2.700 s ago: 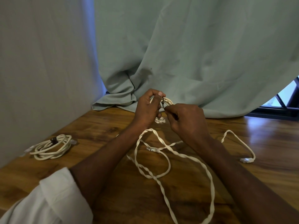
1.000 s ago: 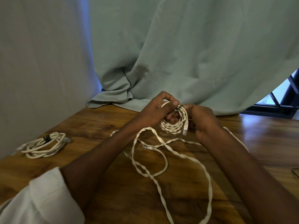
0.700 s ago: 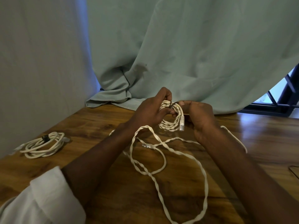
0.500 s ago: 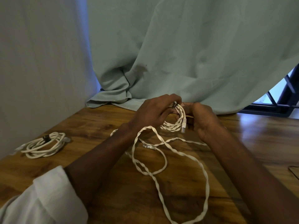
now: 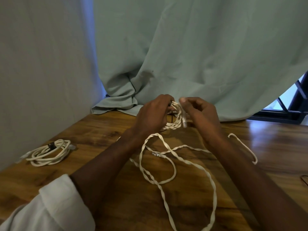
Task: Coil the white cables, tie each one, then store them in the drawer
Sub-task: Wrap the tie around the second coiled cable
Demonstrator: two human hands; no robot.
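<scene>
Above the far middle of the brown wooden tabletop (image 5: 103,134), both hands hold a small coil of flat, twisted white cable (image 5: 175,121). Left hand (image 5: 151,114): fingers curled over the coil's left side, gripping it near a small dark tie at the top; the tie itself is mostly hidden. Right hand (image 5: 200,112): thumb and fingertips pinched together at the coil's upper right edge; what sits between the pads cannot be resolved. Coil consists of several tight turns, ribbon-like with a regular spiral twist. One pale plug (image 5: 184,124) hangs down from its right side.

Below the hands, a long loose white twisted cable (image 5: 166,179) lies uncoiled on the wood. It forms one large open loop and one smaller loop crossing it, with a strand running off the near edge of view. Its clear plug end (image 5: 158,155) rests inside the loops. Another white strand (image 5: 245,147) arcs on the table right of the right forearm; whether it joins the loose cable cannot be told.

Near the left table edge, well apart from the hands, lies a finished white coiled cable bound with a dark tie (image 5: 48,151), flat on the wood, plug ends sticking out either side.

A pale green draped curtain (image 5: 200,55) hangs behind, its hem resting on the table. White rolled sleeve (image 5: 55,205) on the left arm.
</scene>
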